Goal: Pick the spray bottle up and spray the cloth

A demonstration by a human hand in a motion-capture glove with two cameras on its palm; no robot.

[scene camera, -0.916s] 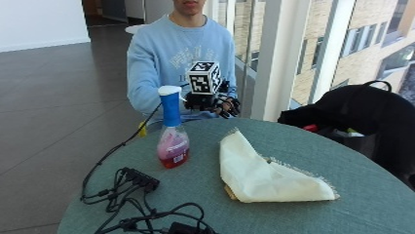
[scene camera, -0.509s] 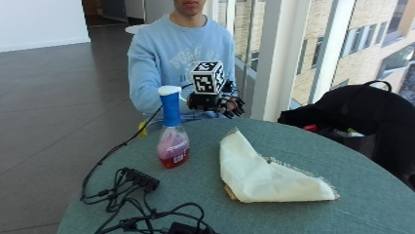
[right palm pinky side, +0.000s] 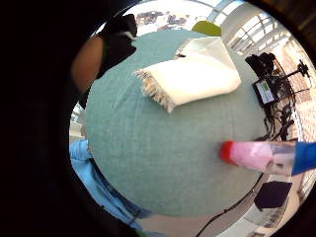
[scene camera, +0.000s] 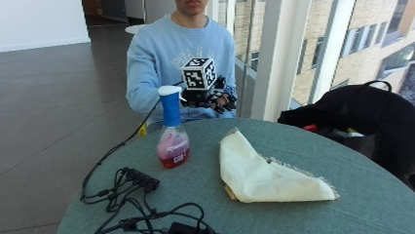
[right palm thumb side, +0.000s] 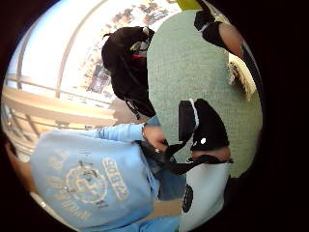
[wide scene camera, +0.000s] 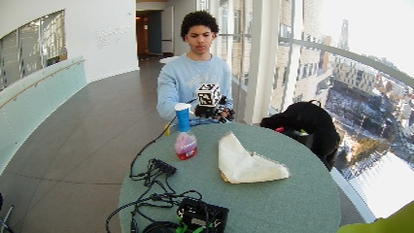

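A spray bottle (scene camera: 172, 139) with pink liquid, a blue neck and a white head stands upright on the round green table (scene camera: 195, 195), left of centre. A cream cloth (scene camera: 262, 173) lies folded to its right, fringe along one edge. My gloved right hand (scene camera: 211, 100) hovers in the air above the table's far edge, behind and to the right of the bottle, fingers relaxed and holding nothing. From the little finger side palm view, the cloth (right palm pinky side: 192, 74) and the bottle (right palm pinky side: 259, 155) both stand apart from the hand on the table (right palm pinky side: 163, 148).
Black cables and a power strip (scene camera: 139, 180) sprawl over the table's front left. A black bag (scene camera: 363, 114) sits on a seat beyond the right edge. The person's other arm (right palm thumb side: 120, 133) stays low at the lap.
The gloved hand has risen slightly at the table's far edge. Bottle and cloth have not moved.
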